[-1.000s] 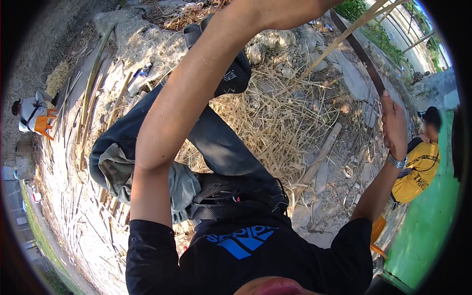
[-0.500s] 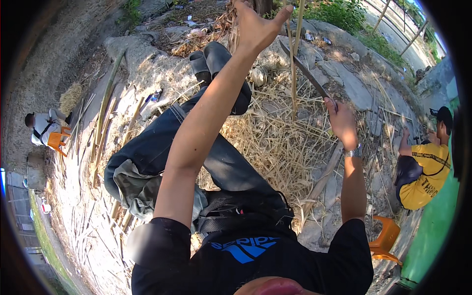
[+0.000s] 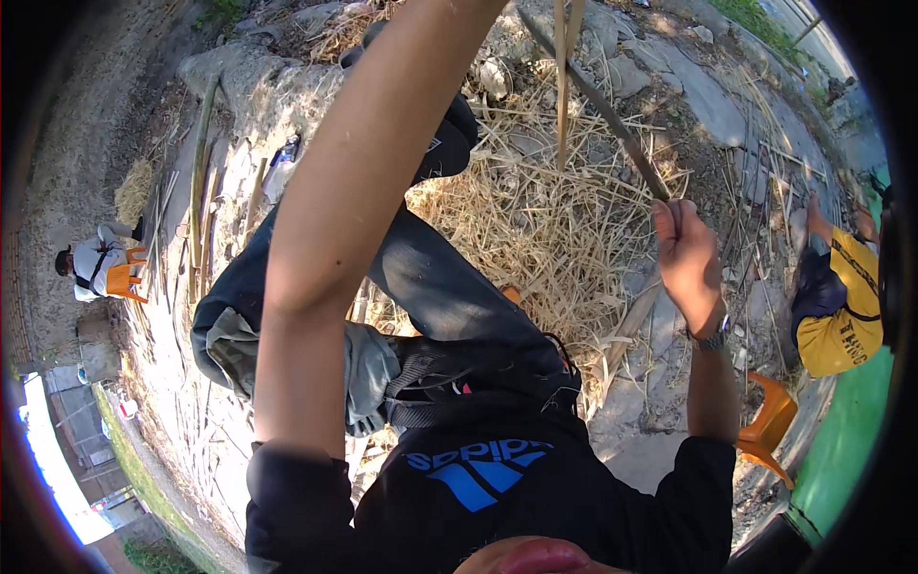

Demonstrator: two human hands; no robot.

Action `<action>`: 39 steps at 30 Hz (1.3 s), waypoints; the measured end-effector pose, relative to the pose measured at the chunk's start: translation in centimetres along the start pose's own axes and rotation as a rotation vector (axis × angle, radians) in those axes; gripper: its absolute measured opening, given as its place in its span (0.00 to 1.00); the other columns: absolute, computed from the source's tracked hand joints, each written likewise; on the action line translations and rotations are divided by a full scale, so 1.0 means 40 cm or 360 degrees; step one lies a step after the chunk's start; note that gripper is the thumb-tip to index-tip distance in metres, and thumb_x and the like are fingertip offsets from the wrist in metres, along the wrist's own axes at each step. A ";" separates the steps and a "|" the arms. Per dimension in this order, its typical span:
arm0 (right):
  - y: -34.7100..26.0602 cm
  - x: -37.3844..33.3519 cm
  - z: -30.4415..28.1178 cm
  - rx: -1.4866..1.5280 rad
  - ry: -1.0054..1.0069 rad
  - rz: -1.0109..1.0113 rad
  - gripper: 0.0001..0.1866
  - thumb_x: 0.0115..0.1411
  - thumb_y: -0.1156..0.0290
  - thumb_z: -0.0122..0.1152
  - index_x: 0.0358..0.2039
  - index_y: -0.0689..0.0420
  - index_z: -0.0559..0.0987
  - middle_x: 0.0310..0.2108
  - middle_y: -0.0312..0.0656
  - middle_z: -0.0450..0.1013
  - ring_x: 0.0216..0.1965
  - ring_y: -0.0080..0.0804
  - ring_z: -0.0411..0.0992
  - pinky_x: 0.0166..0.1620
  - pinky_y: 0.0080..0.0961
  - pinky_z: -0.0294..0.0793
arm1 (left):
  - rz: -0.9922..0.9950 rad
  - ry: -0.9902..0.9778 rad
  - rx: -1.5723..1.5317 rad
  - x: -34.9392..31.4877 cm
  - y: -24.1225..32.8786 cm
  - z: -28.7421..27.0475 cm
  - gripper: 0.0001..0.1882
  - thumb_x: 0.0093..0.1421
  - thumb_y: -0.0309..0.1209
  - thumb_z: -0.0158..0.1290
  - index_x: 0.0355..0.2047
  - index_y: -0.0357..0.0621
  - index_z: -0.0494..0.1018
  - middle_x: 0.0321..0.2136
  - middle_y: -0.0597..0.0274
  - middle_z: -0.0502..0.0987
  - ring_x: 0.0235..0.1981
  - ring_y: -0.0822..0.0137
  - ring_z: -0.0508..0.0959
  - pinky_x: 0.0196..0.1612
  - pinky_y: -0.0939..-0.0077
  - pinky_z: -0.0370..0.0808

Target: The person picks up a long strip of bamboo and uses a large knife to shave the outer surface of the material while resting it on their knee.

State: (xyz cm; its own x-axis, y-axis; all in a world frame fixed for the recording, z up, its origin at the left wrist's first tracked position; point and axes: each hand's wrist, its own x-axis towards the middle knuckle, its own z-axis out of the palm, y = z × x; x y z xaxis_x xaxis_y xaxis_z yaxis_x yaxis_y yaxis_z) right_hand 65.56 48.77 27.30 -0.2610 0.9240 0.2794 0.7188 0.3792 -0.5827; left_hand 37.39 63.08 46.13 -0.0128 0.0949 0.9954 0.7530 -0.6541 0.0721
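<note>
My right hand (image 3: 690, 260) is closed round the handle end of a long, narrow-bladed knife (image 3: 612, 117). The blade slants up and to the left, its dark metal passing behind or against thin pale strips (image 3: 562, 86), which look like split bamboo; I cannot tell whether they touch. These strips hang down from the top edge, their lower ends above the shavings. My left arm (image 3: 354, 182) stretches up across the view, and its hand lies beyond the top edge. What it holds is hidden.
Pale shavings (image 3: 535, 239) cover the ground before my dark-trousered legs (image 3: 449, 287). Bamboo poles (image 3: 203, 182) lie at left. A person in grey (image 3: 96, 260) sits on an orange stool far left; another in yellow (image 3: 837, 316) sits at right, near an orange stool (image 3: 768, 421).
My left hand has gone up out of view. The strips and the knife appear higher, and my right hand sits a little lower and further right, still gripping the knife.
</note>
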 end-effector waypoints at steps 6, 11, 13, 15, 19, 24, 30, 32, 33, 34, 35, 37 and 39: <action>0.039 0.016 0.067 0.0101 -0.0021 0.0285 0.23 0.73 0.55 0.54 0.30 0.63 0.77 0.16 0.47 0.66 0.17 0.39 0.64 0.24 0.37 0.63 | -0.0916 0.0047 -0.0088 -0.220 -0.093 -0.067 0.53 0.64 0.49 0.58 0.69 0.25 0.39 0.60 0.26 0.63 0.61 0.39 0.68 0.63 0.55 0.67; -0.032 0.038 -0.021 0.0122 0.0146 0.0193 0.23 0.74 0.53 0.51 0.32 0.62 0.77 0.16 0.46 0.66 0.17 0.38 0.61 0.24 0.35 0.62 | -0.0948 0.0207 -0.0269 -0.135 -0.102 -0.185 0.53 0.67 0.53 0.55 0.70 0.22 0.39 0.65 0.26 0.58 0.67 0.43 0.63 0.68 0.59 0.61; 0.102 0.049 0.064 -0.0049 -0.0209 0.0296 0.25 0.74 0.51 0.50 0.33 0.62 0.77 0.17 0.46 0.66 0.17 0.39 0.61 0.25 0.35 0.63 | -0.0928 0.0281 -0.0441 -0.156 -0.102 -0.152 0.51 0.68 0.53 0.53 0.69 0.21 0.40 0.66 0.26 0.57 0.68 0.45 0.62 0.69 0.60 0.60; 0.147 0.115 0.122 0.0015 -0.0118 0.0209 0.29 0.73 0.47 0.49 0.30 0.64 0.76 0.16 0.46 0.65 0.17 0.40 0.62 0.25 0.37 0.64 | -0.0898 0.0534 -0.0522 -0.167 -0.112 -0.162 0.47 0.70 0.51 0.50 0.69 0.20 0.44 0.66 0.29 0.58 0.67 0.48 0.63 0.68 0.62 0.60; 0.096 0.214 0.012 -0.0176 -0.0130 0.0349 0.35 0.72 0.41 0.48 0.26 0.65 0.76 0.13 0.45 0.61 0.17 0.38 0.61 0.25 0.38 0.62 | -0.0826 0.0392 -0.0553 -0.197 -0.123 -0.222 0.42 0.72 0.48 0.47 0.69 0.24 0.47 0.69 0.33 0.55 0.67 0.50 0.64 0.65 0.63 0.64; -0.091 0.171 -0.151 -0.0062 0.0071 0.0344 0.34 0.72 0.42 0.47 0.33 0.66 0.78 0.15 0.42 0.60 0.18 0.32 0.61 0.25 0.34 0.61 | -0.0688 0.0566 -0.0209 -0.138 -0.133 -0.387 0.27 0.74 0.46 0.46 0.47 0.29 0.80 0.42 0.50 0.84 0.48 0.61 0.81 0.52 0.67 0.75; 0.182 0.277 0.218 -0.0059 -0.0019 0.0160 0.34 0.72 0.44 0.46 0.29 0.66 0.77 0.19 0.56 0.71 0.26 0.61 0.72 0.32 0.47 0.69 | -0.0935 0.0571 -0.0365 -0.184 -0.077 -0.399 0.28 0.73 0.48 0.46 0.51 0.31 0.78 0.46 0.48 0.82 0.51 0.61 0.80 0.48 0.68 0.76; 0.150 0.383 0.184 -0.0085 -0.0090 0.0267 0.35 0.72 0.43 0.46 0.28 0.66 0.77 0.19 0.56 0.71 0.25 0.59 0.72 0.32 0.47 0.69 | -0.0709 0.0429 -0.0525 -0.197 -0.105 -0.413 0.21 0.73 0.36 0.43 0.52 0.27 0.74 0.47 0.45 0.80 0.47 0.56 0.82 0.41 0.63 0.85; 0.129 0.388 0.145 -0.0142 -0.0189 0.0463 0.36 0.72 0.42 0.45 0.28 0.67 0.77 0.18 0.55 0.71 0.24 0.58 0.72 0.31 0.46 0.69 | -0.0716 0.0425 -0.0530 -0.197 -0.103 -0.434 0.21 0.73 0.36 0.43 0.52 0.27 0.74 0.47 0.45 0.80 0.47 0.56 0.82 0.41 0.63 0.85; 0.088 0.385 0.107 -0.0243 -0.0120 0.0331 0.36 0.72 0.42 0.44 0.28 0.66 0.77 0.18 0.55 0.71 0.24 0.58 0.72 0.31 0.46 0.69 | -0.0633 0.0389 -0.0414 -0.192 -0.103 -0.468 0.23 0.74 0.38 0.40 0.51 0.27 0.75 0.47 0.45 0.80 0.48 0.54 0.82 0.40 0.62 0.85; 0.034 0.399 0.062 -0.0334 -0.0040 0.0167 0.36 0.72 0.41 0.44 0.28 0.66 0.78 0.18 0.55 0.71 0.24 0.58 0.73 0.30 0.46 0.70 | -0.0524 0.0366 -0.0280 -0.174 -0.109 -0.507 0.25 0.76 0.39 0.38 0.50 0.28 0.77 0.48 0.45 0.81 0.49 0.53 0.82 0.40 0.61 0.86; -0.080 0.381 -0.050 -0.0365 0.0056 0.0172 0.36 0.73 0.42 0.43 0.29 0.66 0.78 0.18 0.55 0.71 0.24 0.58 0.73 0.31 0.46 0.70 | -0.0487 0.0390 -0.0108 -0.143 -0.099 -0.578 0.27 0.75 0.40 0.36 0.49 0.27 0.76 0.47 0.42 0.80 0.50 0.49 0.82 0.40 0.59 0.86; -0.102 0.340 -0.056 -0.0423 0.0150 0.0230 0.35 0.73 0.42 0.43 0.30 0.65 0.79 0.19 0.56 0.72 0.25 0.57 0.74 0.31 0.46 0.71 | -0.0595 0.0542 -0.0119 -0.109 -0.078 -0.604 0.27 0.74 0.41 0.35 0.49 0.29 0.77 0.48 0.42 0.80 0.50 0.49 0.82 0.41 0.59 0.86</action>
State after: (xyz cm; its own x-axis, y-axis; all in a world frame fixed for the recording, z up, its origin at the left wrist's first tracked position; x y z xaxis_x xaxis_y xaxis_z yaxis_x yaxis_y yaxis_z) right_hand 60.52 59.69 35.17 -0.0920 0.9540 0.2853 0.8904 0.2071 -0.4054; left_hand 19.20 46.56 43.08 -0.4955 0.0910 0.8638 0.6070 -0.6750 0.4193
